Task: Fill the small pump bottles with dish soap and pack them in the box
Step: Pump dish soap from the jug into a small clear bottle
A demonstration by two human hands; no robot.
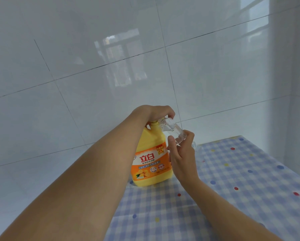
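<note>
- The small clear bottle is held in the air, tilted, with its mouth up against the pump of the dish soap jug.
- The right hand has its grip pinched on the bottle's lower end, thumb on one side and fingers on the other.
- The left hand covers the jug's pump, its grip curled around the top.
- The yellow jug stands upright on the checked, dotted tabletop, near a white tiled wall.
</note>
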